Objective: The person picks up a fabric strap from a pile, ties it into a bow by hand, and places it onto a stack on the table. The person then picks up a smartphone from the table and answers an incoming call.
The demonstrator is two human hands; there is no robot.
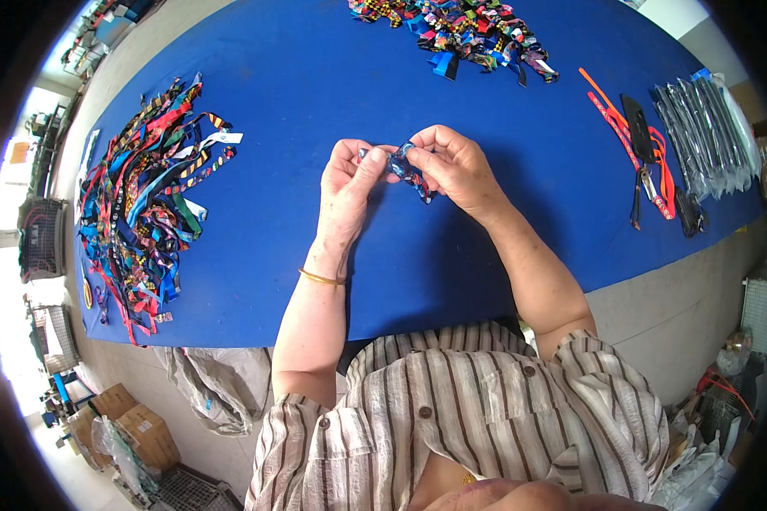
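Over the middle of the blue-covered table (pixel 315 77), my two hands meet on a short piece of dark blue patterned fabric ribbon (pixel 411 177). My left hand (pixel 355 175) pinches its left part between thumb and fingers. Opposite, my right hand (pixel 456 166) grips the upper right part, thumb pressed on the cloth. A twisted or knotted part shows between the fingertips, and one end hangs down below them. Fingers cover the rest of the ribbon.
To the left lies a large heap of colourful patterned ribbons (pixel 145 196). Bundled knotted ribbon pieces (pixel 477 38) are piled at the far edge. On the right are orange and red straps (pixel 666 170), a black phone-like object (pixel 637 128) and a stack of plastic-wrapped packs (pixel 707 136).
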